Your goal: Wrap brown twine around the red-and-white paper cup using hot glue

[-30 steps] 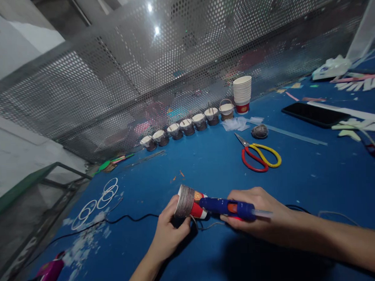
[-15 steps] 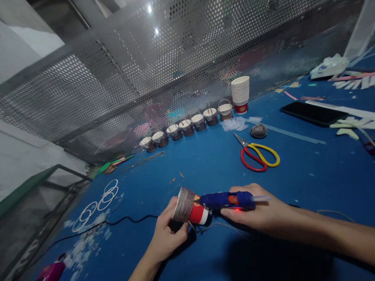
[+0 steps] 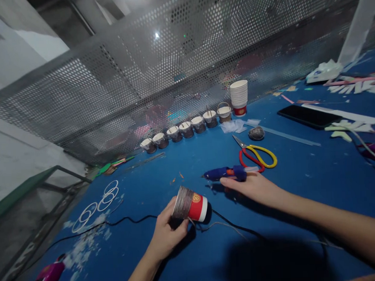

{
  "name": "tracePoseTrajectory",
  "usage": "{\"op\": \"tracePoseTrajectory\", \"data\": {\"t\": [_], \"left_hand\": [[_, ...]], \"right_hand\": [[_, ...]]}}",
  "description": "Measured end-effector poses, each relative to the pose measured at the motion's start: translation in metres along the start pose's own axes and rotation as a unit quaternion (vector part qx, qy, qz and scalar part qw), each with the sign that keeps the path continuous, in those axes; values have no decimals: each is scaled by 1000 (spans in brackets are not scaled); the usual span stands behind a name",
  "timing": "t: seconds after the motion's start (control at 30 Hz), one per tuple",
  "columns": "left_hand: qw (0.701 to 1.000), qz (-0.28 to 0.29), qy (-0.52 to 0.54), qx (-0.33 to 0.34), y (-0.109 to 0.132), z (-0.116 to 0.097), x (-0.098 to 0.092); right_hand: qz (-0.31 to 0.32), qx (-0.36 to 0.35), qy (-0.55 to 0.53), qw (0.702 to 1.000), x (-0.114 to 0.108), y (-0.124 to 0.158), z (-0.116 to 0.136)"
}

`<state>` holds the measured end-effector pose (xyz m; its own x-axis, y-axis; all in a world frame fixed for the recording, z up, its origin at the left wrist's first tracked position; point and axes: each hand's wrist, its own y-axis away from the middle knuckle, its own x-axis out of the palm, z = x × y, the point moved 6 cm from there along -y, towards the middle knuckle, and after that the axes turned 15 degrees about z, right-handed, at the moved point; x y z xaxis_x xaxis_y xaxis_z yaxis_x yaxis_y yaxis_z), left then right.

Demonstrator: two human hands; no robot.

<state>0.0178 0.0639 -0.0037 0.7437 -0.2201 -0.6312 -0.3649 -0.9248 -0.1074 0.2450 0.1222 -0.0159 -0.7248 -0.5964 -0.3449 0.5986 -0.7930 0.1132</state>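
My left hand [image 3: 169,229] grips a paper cup [image 3: 198,207] lying tilted on its side, its base toward the right. Grey-brown cord is wound around the rim half; the red part with a gold emblem and the white base stay bare. A loose tail of cord [image 3: 223,223] trails from the cup over the table. Up and to the right of the cup, my right hand [image 3: 250,187] is closed around a blue glue gun [image 3: 224,173], whose nozzle points left, apart from the cup. A glue stick [image 3: 252,169] sticks out of its back end.
Red-and-yellow scissors [image 3: 258,156] lie just beyond the glue gun, with a ball of cord [image 3: 256,133] behind. Several wrapped cups [image 3: 175,134] and a stack of paper cups [image 3: 239,98] line the perforated metal panel [image 3: 126,77]. A phone [image 3: 308,116] lies right, white rings [image 3: 108,196] left.
My right hand has drawn the glue gun off the cup, up and slightly right, toward the scissors. The left hand and cup stay nearly in place; the cup's emblem is now uncovered.
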Motion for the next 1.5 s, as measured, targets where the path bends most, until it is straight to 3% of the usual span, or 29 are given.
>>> {"op": "tracePoseTrajectory", "data": {"t": [0.13,0.23,0.4,0.5,0.57,0.6,0.67,0.77,0.9,0.97,1.03,1.17,1.23,1.3,1.4,1.5], "left_hand": [[998,-29,30,-47,-2,5,-2],[994,-43,66,-73,-1,9,-3],[987,-82,106,-90,3,10,-8],[986,-114,87,-85,6,7,-12],[987,-135,46,-68,8,2,-13],[988,-145,16,-52,9,-2,-13],[985,-161,-54,-2,12,-13,-10],[966,-181,-160,90,18,-31,-5],[929,-191,-262,178,25,-46,-1],[915,-191,-292,201,27,-49,0],[908,-190,-308,211,29,-51,1],[907,-189,-311,213,31,-53,2],[918,-188,-296,185,30,-51,0],[943,-168,-257,129,25,-44,-3],[981,-116,-156,24,18,-30,-5],[994,-74,-57,-52,14,-22,-4]], "right_hand": [[-84,28,172,981,-13,-17,-10],[-93,48,264,959,-14,-23,-14],[-55,34,238,969,-24,-5,-14],[-153,39,193,968,-45,25,1],[-214,-5,131,968,-47,44,20],[-211,-35,85,973,-40,48,29],[-126,-66,-41,989,-10,43,41],[-20,-47,-222,974,50,24,45],[-8,-17,-410,912,102,6,38],[-8,-14,-461,887,113,4,37],[-17,-4,-467,884,116,5,35],[11,19,-346,938,114,5,35],[-3,-4,-201,980,106,5,40],[-54,-68,-27,996,94,7,52],[-99,-172,172,965,88,9,68],[-110,-224,295,922,87,8,72]]}}
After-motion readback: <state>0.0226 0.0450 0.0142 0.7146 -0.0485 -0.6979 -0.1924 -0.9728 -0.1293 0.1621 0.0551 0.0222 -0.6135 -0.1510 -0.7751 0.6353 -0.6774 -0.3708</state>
